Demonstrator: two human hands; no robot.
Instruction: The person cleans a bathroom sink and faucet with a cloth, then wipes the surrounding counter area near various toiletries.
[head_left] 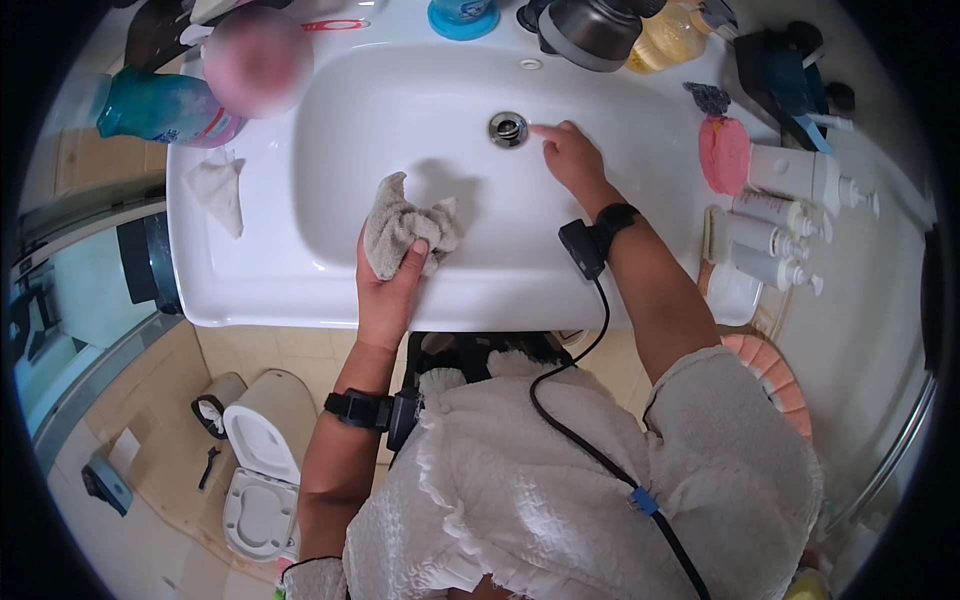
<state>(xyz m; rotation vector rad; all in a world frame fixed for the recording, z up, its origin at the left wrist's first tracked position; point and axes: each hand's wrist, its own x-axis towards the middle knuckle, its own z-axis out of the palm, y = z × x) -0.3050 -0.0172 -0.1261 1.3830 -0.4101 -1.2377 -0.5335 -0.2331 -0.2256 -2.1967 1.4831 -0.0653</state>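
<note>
Grey cloth: bunched and crumpled, in the left hand, over the front left part of the white sink. A soft shadow falls on the basin just to its upper right.

Left hand: closed on the cloth, thumb laid across its near face, pointing up and slightly to the right; the other fingers are hidden behind the fabric. Left forearm rises steeply from the lower edge, leaning a little right, crossing the sink's front rim near the wrist. Black band with a box sits partway along it.

Right hand: holds nothing visible. Index finger extended leftward, its tip at the right edge of the metal drain; cannot tell whether it touches. Other fingers appear folded toward the palm, largely out of sight; cannot tell how tightly they are pressed together. Back of the hand faces the camera. Right forearm runs diagonally up and left from the pale sleeve, reaching farther into the basin than the left. Black wristband at the wrist; cable trails from its box.
</note>
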